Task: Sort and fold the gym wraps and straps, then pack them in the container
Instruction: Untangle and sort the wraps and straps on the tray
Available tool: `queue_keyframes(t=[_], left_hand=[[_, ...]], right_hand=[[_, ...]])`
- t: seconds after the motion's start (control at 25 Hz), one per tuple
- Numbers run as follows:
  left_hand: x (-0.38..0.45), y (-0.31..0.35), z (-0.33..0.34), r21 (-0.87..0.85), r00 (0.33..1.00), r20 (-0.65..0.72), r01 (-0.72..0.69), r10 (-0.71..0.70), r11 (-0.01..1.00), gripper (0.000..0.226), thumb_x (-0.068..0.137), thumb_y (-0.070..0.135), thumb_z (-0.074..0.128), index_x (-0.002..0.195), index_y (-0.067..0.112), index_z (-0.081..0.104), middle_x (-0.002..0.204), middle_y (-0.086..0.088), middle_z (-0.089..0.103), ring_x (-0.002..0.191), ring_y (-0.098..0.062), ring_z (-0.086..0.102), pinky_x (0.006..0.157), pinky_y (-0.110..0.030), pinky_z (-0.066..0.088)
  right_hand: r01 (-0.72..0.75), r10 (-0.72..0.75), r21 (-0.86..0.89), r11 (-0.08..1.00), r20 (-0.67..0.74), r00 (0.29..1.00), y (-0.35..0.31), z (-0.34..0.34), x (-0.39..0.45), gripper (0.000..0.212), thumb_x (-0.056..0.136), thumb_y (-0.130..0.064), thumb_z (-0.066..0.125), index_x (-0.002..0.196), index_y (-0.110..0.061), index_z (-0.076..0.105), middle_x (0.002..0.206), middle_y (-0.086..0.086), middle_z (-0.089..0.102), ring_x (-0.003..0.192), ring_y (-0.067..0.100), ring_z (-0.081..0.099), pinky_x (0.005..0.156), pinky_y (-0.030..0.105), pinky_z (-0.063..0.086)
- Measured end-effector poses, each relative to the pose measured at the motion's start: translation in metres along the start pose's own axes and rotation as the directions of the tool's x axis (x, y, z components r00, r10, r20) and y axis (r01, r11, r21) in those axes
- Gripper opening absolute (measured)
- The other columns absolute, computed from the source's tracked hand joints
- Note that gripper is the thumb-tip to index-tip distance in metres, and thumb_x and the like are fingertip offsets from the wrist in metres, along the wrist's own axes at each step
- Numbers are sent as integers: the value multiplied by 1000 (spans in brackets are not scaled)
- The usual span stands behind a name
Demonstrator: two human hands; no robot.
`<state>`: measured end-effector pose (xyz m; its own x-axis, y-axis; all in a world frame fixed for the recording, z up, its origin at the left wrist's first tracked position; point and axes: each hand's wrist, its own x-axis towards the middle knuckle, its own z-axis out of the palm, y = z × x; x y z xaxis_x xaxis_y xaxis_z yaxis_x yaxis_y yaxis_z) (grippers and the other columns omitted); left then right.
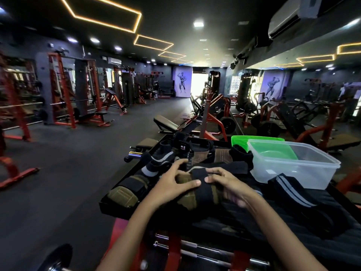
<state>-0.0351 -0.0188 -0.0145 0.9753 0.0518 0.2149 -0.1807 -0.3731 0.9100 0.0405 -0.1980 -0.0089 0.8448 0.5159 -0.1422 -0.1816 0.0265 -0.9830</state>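
Head view, early stage of packing. The clear container (295,163) stands at the right of the table (234,210), its green lid (254,140) propped behind it; as far as can be seen nothing is packed in it yet. Loose wraps (162,157) lie heaped at the far end, another olive wrap (125,194) rests at the left edge, and a black strap with grey stripes (293,190) lies just in front of the container. Most sorting and folding appears left to do. The left hand (172,182) and right hand (226,182), fingers curled, both grip the olive-and-black wrap (197,190) at the table's middle, apparently folding it.
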Motion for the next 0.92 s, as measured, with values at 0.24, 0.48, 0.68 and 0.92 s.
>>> queue_keyframes(t=[0.24,0.48,0.68,0.92], left_hand=[[-8,-31,-2,-203,982,-189,-13,-26,979,24,86,20,65,108,27,61,112,0,66,105,-13,62,90,-26,50],[-15,-36,-13,-123,926,-328,153,-186,980,30,94,26,54,123,21,56,119,-5,63,106,-16,60,97,-32,46],[-32,-44,-52,434,855,-482,42,192,900,36,94,8,47,129,15,54,125,5,53,117,-11,49,94,-20,35],[-26,-79,-67,736,960,-279,190,36,649,39,98,32,36,135,29,47,145,12,38,139,-9,25,116,-41,7]], right_hand=[[-13,9,50,999,81,997,8,30,24,42,75,-36,70,106,-8,65,106,15,68,95,25,65,85,37,51],[-50,41,83,995,104,994,33,46,33,34,74,-23,74,101,-11,57,96,11,67,76,22,66,59,35,55],[-126,141,-147,981,95,986,42,70,51,35,80,-26,72,108,-12,56,106,12,65,94,27,64,73,36,53],[-60,101,-372,926,92,991,52,101,54,46,90,-41,55,127,-16,45,123,9,57,108,23,58,85,35,49]])
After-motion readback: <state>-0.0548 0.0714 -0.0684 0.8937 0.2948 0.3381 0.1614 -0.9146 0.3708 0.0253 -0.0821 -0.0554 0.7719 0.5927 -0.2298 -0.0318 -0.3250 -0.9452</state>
